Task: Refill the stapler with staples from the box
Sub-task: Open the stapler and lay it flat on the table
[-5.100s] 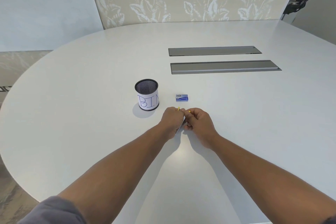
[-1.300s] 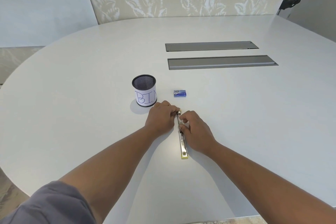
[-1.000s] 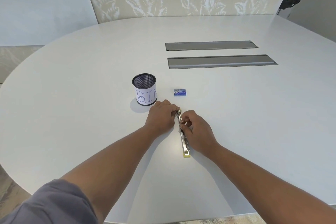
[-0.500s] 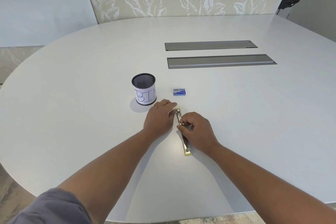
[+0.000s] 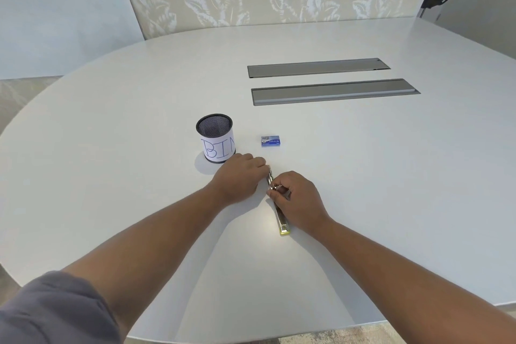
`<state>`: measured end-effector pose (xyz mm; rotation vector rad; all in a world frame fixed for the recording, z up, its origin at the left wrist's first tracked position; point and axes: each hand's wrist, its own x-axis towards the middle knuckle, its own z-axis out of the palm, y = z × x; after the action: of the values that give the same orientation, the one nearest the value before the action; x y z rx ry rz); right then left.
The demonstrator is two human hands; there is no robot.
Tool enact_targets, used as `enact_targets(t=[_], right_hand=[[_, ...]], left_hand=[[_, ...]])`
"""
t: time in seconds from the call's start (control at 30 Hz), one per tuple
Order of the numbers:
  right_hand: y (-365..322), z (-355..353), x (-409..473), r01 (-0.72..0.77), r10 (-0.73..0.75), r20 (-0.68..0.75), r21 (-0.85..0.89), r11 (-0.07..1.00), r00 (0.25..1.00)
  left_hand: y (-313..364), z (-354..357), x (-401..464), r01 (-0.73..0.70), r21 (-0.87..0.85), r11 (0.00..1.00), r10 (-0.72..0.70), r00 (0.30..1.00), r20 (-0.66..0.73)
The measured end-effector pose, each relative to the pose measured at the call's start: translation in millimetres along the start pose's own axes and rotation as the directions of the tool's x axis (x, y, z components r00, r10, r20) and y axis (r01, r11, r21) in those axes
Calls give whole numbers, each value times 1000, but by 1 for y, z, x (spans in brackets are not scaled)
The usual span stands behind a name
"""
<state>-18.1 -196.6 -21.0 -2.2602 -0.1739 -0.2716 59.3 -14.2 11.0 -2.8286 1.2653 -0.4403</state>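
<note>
A large, rounded white desk (image 5: 111,148) carries everything. Set flush into its far middle are two long grey panels (image 5: 335,91), one behind the other. Nearer stands a black mesh cup (image 5: 216,138) wrapped in a paper label reading "BIN". Just to its right, apart from it, lies a small blue staple box (image 5: 270,141). Closer still, the stapler (image 5: 280,218) lies opened out flat and long on the desk, its yellow end toward the viewer
</note>
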Motion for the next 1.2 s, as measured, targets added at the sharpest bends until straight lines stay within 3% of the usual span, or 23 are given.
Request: enact_targets(t=[0.1,0.27,0.47,0.83,1.0,1.2], right_hand=[[3,0,0,4,-4,-4,-20,1000,1000],[2,3,0,7,-7,8,-24,1000,1000],[4,3,0,4,-4,4,-31,1000,1000],[3,4,-1,10,-9,13,-37,999,1000],[5,3,1,11,-10,16,-51,999,1000],[4,5,0,11,-10,22,-66,998,1000]], left_hand=[[1,-4,4,-53,50,997,50,997,60],[3,-1,-13,-130,-67,989,128,991,-28],[9,-1,-18,-33,-227,973,12,996,-91],[10,-4,-6,35,22,999,-37,996,77],[12,-4,-1,-34,150,988,14,992,129],[19,-2,-5,-8,28,1000,4,991,132]])
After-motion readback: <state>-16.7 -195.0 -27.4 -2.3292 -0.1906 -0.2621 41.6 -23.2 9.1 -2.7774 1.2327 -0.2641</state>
